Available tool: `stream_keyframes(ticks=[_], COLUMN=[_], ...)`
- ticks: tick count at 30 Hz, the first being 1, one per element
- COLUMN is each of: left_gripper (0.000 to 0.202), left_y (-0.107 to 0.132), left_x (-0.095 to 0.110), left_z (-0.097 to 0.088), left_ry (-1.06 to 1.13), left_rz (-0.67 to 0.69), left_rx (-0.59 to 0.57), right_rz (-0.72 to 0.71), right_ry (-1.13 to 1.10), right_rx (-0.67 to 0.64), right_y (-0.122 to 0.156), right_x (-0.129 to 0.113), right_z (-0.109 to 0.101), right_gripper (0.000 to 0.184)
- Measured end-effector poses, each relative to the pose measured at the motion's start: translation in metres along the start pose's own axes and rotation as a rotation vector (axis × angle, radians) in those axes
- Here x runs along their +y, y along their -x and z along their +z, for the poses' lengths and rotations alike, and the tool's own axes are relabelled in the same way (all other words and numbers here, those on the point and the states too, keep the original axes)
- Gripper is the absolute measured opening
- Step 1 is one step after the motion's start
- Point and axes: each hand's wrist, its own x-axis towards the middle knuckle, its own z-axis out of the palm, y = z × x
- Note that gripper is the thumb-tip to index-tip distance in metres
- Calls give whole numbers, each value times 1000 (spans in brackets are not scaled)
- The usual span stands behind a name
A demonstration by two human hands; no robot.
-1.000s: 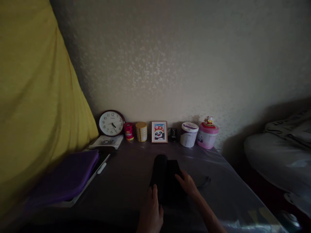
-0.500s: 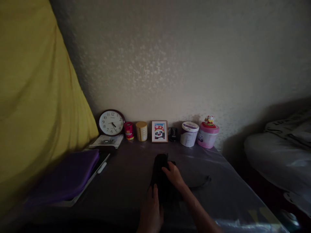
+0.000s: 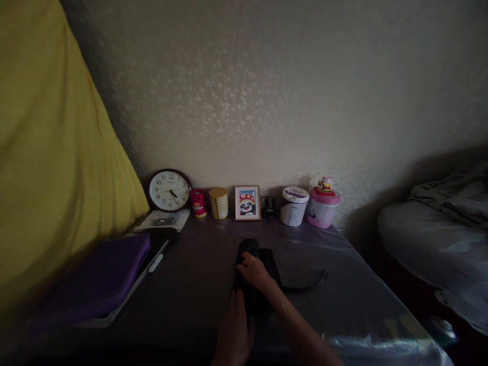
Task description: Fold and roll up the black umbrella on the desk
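A dark black bundle (image 3: 248, 246), which looks like soft cloth, lies on the table in front of me; its exact kind is hard to make out in the dim light. Its upper part looks rolled or folded, and a flat black part spreads to the right of it. From there a thin black strap (image 3: 305, 287) trails over the tabletop. My right hand (image 3: 254, 270) lies across the top of the bundle, fingers curled over it. At the near left edge, my left hand (image 3: 234, 325) grips the bundle, its thumb side partly hidden in shadow.
Along the wall stand a clock (image 3: 170, 190), a red can (image 3: 198, 203), a yellow-lidded canister (image 3: 218, 203), a framed panda picture (image 3: 247, 203), a white tub (image 3: 294, 209) and a pink tub (image 3: 322, 211). A purple folder (image 3: 99, 274) lies left, beside a yellow curtain (image 3: 49, 152).
My right hand has slid left, from the bundle's right side onto its top. More of the flat black part shows on the right. The view has shifted slightly.
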Motion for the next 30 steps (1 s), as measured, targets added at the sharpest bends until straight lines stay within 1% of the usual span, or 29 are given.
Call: stream_keyframes(ticks=[6, 11, 14, 17, 19, 21, 23, 24, 27, 30], left_gripper=[57, 61, 65, 66, 66, 67, 68, 68, 69, 71], left_y=[4, 2, 0, -1, -1, -1, -2, -3, -5, -7], left_x=[-4, -6, -6, -6, -6, -8, -10, -11, -13, -14], left_z=[1, 4, 3, 3, 4, 5, 8, 9, 12, 15], left_ry=[86, 49, 43, 31, 28, 27, 13, 2, -31, -26], left_rz=[32, 95, 112, 93, 66, 56, 59, 58, 28, -10], left_rx=[52, 84, 88, 101, 90, 71, 61, 56, 33, 5], right_rz=[-41, -79, -141, -268, -367, -443, -505, -533, -588, -591], right_ry=[41, -20, -80, -235, -355, -395, -348, -311, -192, -99], right_rx=[-8, -50, -86, -108, -53, 70, 172, 193, 175, 142], right_y=[2, 7, 13, 25, 36, 46, 52, 52, 42, 20], right_x=[-4, -6, -5, -1, 6, 15, 26, 30, 41, 48], right_z=[7, 5, -1, -7, -10, -10, -8, -6, 0, 6], right_gripper=[27, 25, 22, 24, 25, 27, 28, 28, 28, 29])
